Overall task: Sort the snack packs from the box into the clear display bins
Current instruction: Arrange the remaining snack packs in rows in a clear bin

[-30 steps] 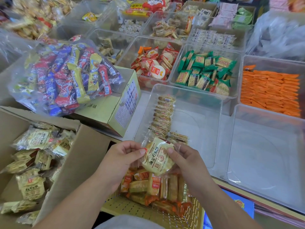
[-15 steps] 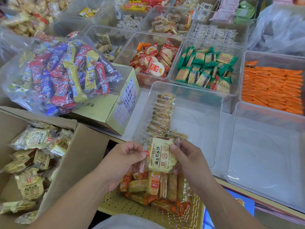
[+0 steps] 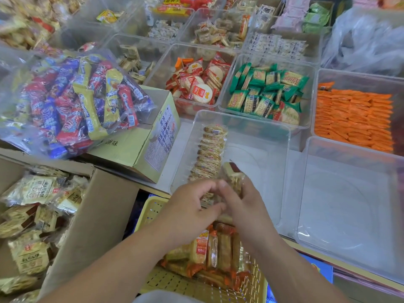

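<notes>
Right hand (image 3: 242,202) grips a snack pack (image 3: 232,174), fingers curled round it, at the near wall of the front clear bin (image 3: 262,127). Left hand (image 3: 192,204) meets it from the other side, thumb and curled fingers pinching the pack's lower wrapper; motion blur obscures the exact contact. The held pack stands tilted, its top end over the bin interior, just beside the near end of the row of matching packs (image 3: 211,147) lined along the bin's left side. The cardboard box (image 3: 94,215) sits at lower left, open, with cream-coloured packs (image 3: 32,193) loose inside. Below the forearms, a yellow perforated basket (image 3: 175,281) holds orange-wrapped packs (image 3: 218,248). Behind the box, a transparent bag of mixed red, blue and yellow bars (image 3: 72,101) rests on a pale green carton (image 3: 135,147). On the bench (image 3: 185,130) beyond the front bin, one bin holds red-wrapped round crackers (image 3: 196,86), the next green-wrapped crackers (image 3: 266,90), and a third at right stacked orange packs (image 3: 354,119). A further clear bin (image 3: 349,204) stands just right of the front one.
</notes>
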Available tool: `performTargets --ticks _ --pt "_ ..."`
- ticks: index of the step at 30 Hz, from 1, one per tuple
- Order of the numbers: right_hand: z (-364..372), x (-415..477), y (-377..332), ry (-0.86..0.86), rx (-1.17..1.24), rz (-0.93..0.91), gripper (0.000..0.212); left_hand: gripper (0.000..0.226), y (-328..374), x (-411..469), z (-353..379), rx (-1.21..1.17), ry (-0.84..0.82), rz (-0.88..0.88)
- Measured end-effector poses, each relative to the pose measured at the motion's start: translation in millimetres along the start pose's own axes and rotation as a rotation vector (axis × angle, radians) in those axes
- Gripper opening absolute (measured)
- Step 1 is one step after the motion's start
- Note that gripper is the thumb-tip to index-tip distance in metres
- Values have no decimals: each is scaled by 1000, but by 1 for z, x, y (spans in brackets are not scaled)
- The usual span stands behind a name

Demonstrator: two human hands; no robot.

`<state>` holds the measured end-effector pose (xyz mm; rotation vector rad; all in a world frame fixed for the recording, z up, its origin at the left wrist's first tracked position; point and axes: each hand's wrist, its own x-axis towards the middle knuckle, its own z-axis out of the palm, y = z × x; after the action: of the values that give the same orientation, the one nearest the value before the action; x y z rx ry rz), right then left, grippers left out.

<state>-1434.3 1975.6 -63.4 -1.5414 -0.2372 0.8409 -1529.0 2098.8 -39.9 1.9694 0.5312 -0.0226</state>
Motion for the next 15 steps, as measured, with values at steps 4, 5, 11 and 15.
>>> performTargets --ticks 4,5,11,15 --pt "-26 38 -1 150 -90 -36 12 53 -27 9 -10 313 107 -56" --pt "-36 51 0 180 -223 -61 9 67 -36 11 -14 404 128 -109" --pt "-76 130 23 103 -1020 -67 28 115 -63 24 -18 674 -12 -390" --pt "-64 155 43 -183 -1232 9 35 119 -66 23 -16 707 -21 -400"
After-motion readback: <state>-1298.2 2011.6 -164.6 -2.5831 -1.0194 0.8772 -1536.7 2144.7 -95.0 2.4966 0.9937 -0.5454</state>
